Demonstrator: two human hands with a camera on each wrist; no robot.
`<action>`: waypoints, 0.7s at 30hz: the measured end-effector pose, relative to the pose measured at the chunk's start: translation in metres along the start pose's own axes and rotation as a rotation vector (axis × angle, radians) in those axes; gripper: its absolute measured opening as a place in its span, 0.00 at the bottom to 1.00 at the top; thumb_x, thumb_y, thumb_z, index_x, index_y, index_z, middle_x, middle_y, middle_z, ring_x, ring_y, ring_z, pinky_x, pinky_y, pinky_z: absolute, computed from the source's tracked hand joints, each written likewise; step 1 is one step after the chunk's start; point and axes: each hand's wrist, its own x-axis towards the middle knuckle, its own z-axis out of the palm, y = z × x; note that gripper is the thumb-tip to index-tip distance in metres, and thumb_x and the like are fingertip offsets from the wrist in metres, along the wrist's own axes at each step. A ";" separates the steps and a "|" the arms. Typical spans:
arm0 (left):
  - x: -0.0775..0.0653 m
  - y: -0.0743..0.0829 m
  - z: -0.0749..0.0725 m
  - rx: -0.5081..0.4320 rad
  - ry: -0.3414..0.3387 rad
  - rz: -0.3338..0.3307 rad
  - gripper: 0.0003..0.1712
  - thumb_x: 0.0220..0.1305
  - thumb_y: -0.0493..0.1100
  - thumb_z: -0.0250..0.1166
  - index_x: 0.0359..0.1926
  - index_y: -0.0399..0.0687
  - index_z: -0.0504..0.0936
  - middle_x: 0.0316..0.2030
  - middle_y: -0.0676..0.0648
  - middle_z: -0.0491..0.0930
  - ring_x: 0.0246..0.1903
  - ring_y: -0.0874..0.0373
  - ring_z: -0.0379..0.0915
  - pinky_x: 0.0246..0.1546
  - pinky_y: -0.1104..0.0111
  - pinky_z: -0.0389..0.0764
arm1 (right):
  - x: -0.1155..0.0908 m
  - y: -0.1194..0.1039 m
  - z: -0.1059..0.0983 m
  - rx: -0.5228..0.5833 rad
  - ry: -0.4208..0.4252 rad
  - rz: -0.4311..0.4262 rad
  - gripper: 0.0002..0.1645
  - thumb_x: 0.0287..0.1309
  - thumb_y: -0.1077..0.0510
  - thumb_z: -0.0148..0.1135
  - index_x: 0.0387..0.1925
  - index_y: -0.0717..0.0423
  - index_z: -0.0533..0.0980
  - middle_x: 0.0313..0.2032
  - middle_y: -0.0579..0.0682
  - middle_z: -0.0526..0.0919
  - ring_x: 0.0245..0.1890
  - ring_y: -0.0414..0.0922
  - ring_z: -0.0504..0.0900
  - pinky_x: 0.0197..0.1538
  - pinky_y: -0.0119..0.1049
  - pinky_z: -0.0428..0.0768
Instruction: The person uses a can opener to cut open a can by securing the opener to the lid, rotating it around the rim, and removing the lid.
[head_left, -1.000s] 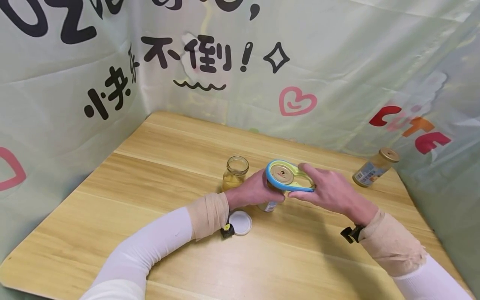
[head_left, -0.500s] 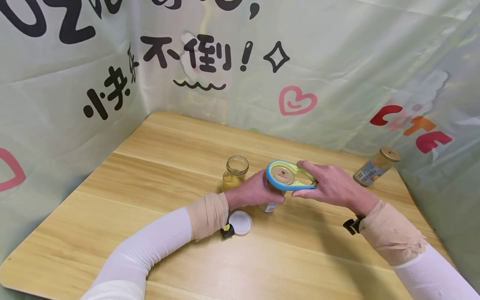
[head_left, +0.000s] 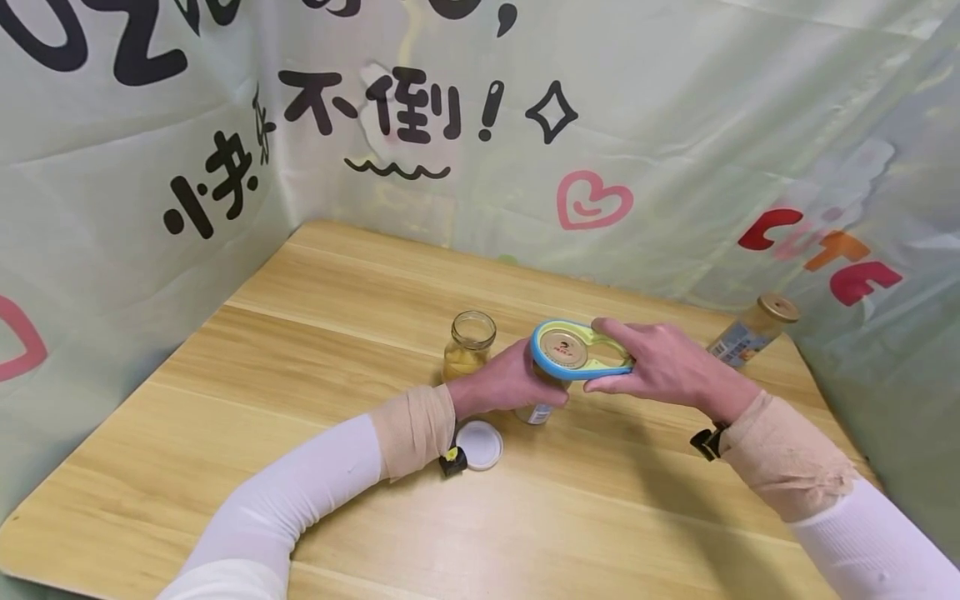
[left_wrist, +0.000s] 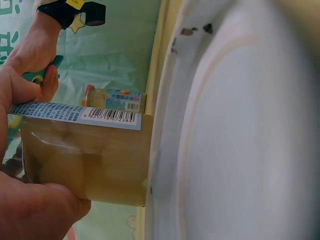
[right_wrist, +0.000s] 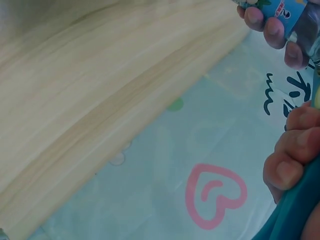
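Note:
My left hand (head_left: 513, 379) grips a labelled glass jar (left_wrist: 90, 155) round its body, thumb on one side and fingers on the other. A gold lid (head_left: 564, 348) with a small printed emblem tops this jar. Round the lid sits the loop of a blue and lime-green jar opener (head_left: 551, 367). My right hand (head_left: 663, 367) holds the opener's handles, thumb on the near side and fingers on the far side. In the right wrist view, the right hand's curled fingers (right_wrist: 287, 165) lie against the teal handle. The left hand covers much of the jar in the head view.
An uncapped glass jar (head_left: 468, 333) with yellowish contents stands just left of the held one. A lid (head_left: 478, 445) lies white inside up beside my left wrist. Another gold-capped jar (head_left: 750, 333) stands near the table's right edge. Printed cloth (head_left: 487, 208) walls the table's back and sides.
My right hand has shifted slightly to the right along the opener's handles since a second ago. The left hand and its jar look still.

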 end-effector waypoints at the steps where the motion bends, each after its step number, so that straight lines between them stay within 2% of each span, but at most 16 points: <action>1: 0.000 0.000 0.000 -0.001 0.000 -0.002 0.40 0.48 0.31 0.69 0.62 0.57 0.66 0.52 0.55 0.75 0.51 0.61 0.73 0.55 0.66 0.72 | 0.000 0.000 0.000 0.003 -0.002 -0.003 0.44 0.43 0.31 0.69 0.56 0.51 0.69 0.26 0.43 0.77 0.14 0.33 0.66 0.20 0.28 0.68; 14: 0.001 0.000 0.001 0.038 0.016 -0.032 0.42 0.46 0.35 0.72 0.63 0.56 0.65 0.53 0.55 0.75 0.52 0.62 0.73 0.56 0.67 0.70 | 0.000 0.001 -0.003 -0.011 0.002 -0.006 0.44 0.41 0.30 0.69 0.54 0.49 0.68 0.27 0.43 0.79 0.14 0.33 0.66 0.20 0.28 0.67; 21: 0.000 0.001 0.000 0.009 0.013 -0.024 0.42 0.46 0.34 0.72 0.63 0.56 0.65 0.53 0.54 0.75 0.52 0.61 0.72 0.56 0.66 0.70 | 0.000 0.000 0.000 -0.020 0.001 0.005 0.45 0.41 0.30 0.70 0.56 0.50 0.69 0.27 0.44 0.79 0.14 0.34 0.65 0.20 0.28 0.66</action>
